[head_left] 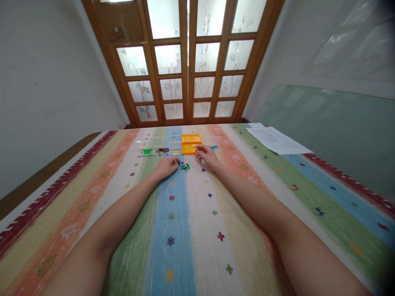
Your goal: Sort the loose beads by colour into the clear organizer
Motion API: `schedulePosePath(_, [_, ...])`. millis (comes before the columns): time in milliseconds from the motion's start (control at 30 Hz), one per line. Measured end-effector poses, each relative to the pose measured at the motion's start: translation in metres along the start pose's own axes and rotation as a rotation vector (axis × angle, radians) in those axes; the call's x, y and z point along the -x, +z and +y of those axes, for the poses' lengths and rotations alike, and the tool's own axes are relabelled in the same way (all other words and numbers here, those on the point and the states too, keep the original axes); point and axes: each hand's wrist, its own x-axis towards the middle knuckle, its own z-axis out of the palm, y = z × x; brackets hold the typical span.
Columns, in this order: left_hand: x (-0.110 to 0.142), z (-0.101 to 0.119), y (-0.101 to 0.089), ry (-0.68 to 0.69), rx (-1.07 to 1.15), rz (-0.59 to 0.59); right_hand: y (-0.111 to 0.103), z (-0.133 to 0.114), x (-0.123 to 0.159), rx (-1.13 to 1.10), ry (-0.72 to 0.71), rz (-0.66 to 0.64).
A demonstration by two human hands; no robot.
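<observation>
My left hand (167, 167) rests on the striped tablecloth with its fingers curled and pressed together. It touches the left side of a small pile of mixed green, blue and dark pieces (185, 166); whatever is in its fingers is too small to make out. My right hand (208, 156) is at the right front part of an open orange box (191, 139), its thumb and fingertips pinched together over the box's near half. Any piece held there cannot be made out. To the left lie small green pieces (147, 151), dark brown pieces (162, 150) and yellow pieces (175, 151) in a clear tray.
Blue pieces (214, 147) lie to the right of the orange box, partly behind my right hand. White printed sheets (274, 139) lie at the table's far right. A striped tablecloth (182, 246) covers the table. Wood-framed glass doors (188, 61) stand beyond it.
</observation>
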Motion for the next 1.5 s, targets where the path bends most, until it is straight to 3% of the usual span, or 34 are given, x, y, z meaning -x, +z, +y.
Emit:
schedulePosePath(300, [0.0,-0.003,0.004,-0.011,0.074,0.025,-0.001,0.0,0.0,0.024,-0.005,-0.007])
schedulePosePath(467, [-0.004,-0.015,0.002,-0.067,0.172,0.143,-0.001,0.001,0.0,0.024,-0.017,-0.011])
schedulePosePath(567, [-0.009,-0.032,-0.005,-0.144,0.188,0.277,-0.001,0.001,0.001,0.026,-0.016,-0.013])
schedulePosePath(767, [-0.011,-0.084,-0.023,-0.442,0.185,0.53,0.002,-0.005,0.003,0.045,-0.002,-0.009])
schedulePosePath(900, [-0.009,-0.112,-0.028,-0.573,0.251,0.647,0.002,-0.007,0.005,0.065,-0.011,-0.025])
schedulePosePath(1000, [-0.008,-0.122,-0.028,-0.618,0.301,0.702,0.002,-0.009,0.007,0.166,-0.061,-0.088])
schedulePosePath(1133, [-0.008,-0.12,-0.027,-0.629,0.312,0.715,0.003,-0.011,0.012,0.411,-0.227,-0.2])
schedulePosePath(1300, [-0.01,-0.107,-0.022,-0.553,0.251,0.617,0.008,-0.015,0.02,0.624,-0.482,-0.407])
schedulePosePath(1500, [-0.008,-0.081,-0.018,-0.412,0.117,0.53,0.008,-0.019,0.023,0.757,-0.563,-0.482])
